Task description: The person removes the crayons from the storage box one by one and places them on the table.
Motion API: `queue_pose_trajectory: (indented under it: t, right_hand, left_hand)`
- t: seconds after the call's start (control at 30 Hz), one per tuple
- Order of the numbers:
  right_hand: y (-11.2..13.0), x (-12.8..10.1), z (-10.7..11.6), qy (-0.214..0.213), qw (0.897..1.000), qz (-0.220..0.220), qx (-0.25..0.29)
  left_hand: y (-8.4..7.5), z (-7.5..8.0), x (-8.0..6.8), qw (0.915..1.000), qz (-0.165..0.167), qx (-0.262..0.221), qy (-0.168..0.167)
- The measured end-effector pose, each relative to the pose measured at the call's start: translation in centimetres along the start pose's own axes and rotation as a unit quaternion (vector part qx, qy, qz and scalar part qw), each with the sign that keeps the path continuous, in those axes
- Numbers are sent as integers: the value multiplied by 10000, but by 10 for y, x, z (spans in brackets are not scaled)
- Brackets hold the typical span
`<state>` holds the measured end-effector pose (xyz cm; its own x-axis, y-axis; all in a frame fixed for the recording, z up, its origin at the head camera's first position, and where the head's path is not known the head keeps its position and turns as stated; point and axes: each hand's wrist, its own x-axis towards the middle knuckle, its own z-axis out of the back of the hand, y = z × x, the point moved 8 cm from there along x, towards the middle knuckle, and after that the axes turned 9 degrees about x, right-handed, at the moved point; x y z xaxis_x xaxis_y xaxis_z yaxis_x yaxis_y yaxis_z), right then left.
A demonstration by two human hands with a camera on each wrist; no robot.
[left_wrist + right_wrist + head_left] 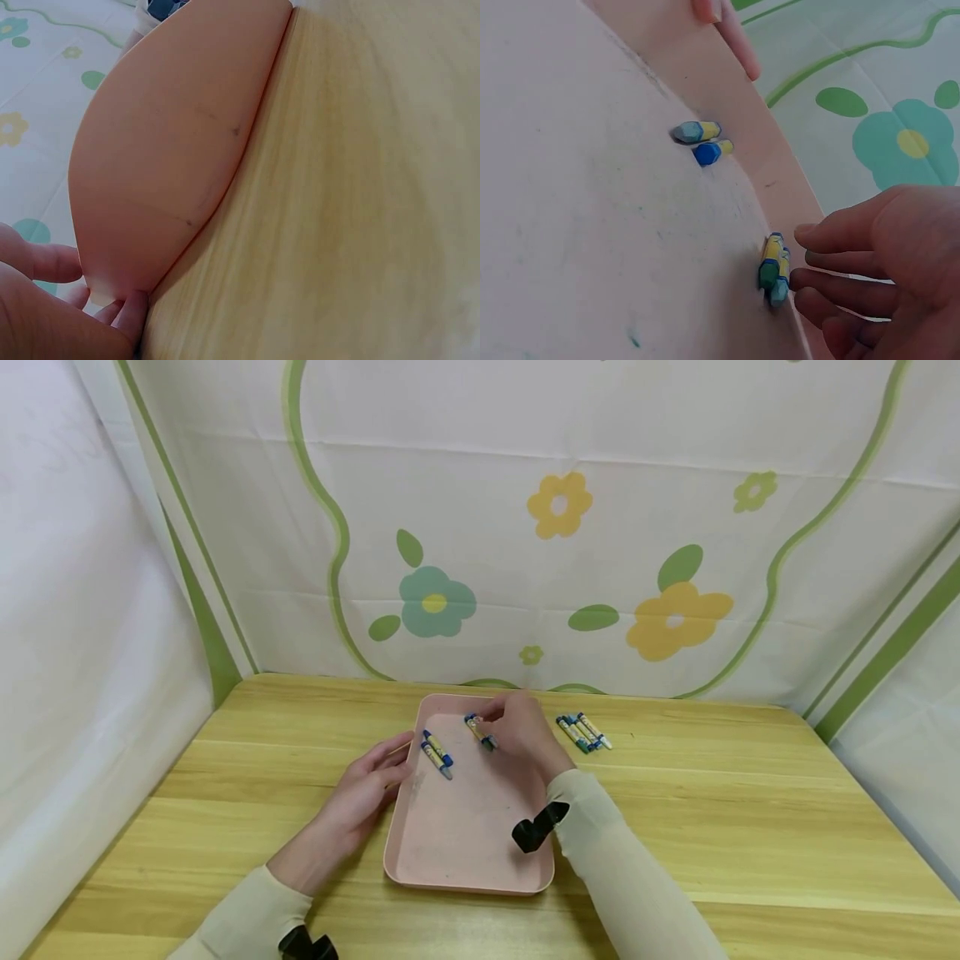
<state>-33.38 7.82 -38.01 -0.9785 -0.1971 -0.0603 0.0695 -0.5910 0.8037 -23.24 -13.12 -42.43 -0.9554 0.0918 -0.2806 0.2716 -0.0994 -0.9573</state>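
Note:
A pink tray (468, 860) lies on the table. My left hand (366, 785) grips its left edge, thumb over the rim and other fingers against the outer wall. Inside the tray, two crayons (437, 753) with blue and yellow wrappers lie side by side near the left wall. My right hand (517, 727) is over the far right part of the tray, thumb and fingers apart, fingertips right beside a second pair of crayons (774, 266). This pair, one green-ended and one light blue-ended, lies on the tray floor, partly hidden by the hand in the head view.
Several more crayons (582, 732) lie together on the wooden table (750, 827), right of the tray. A white curtain (487, 518) with printed flowers hangs behind the table's far edge, and white cloth flanks both sides.

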Motion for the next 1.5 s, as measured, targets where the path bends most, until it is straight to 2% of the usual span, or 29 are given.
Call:
queue_pose_trajectory:
  t: [0.2,0.47,0.8,1.13,1.5]
  right_hand:
    - [0,-1,-4,161,9999,-30,-34]
    - [2,-1,-6,333,9986,224,-351]
    - [2,-2,-6,324,9973,392,-539]
    - [0,0,-7,316,9966,317,-686]
    - [2,-2,-7,262,9970,447,-579]
  left_hand:
    - [-1,-1,0,10000,-17,1,21]
    - [-2,-1,-1,9999,-99,-42,7]
    - [-2,-1,-1,9999,-121,-22,20]
    - [-2,-2,-1,9999,-91,-40,31]
    - [-2,-1,-1,10000,-69,-26,12]
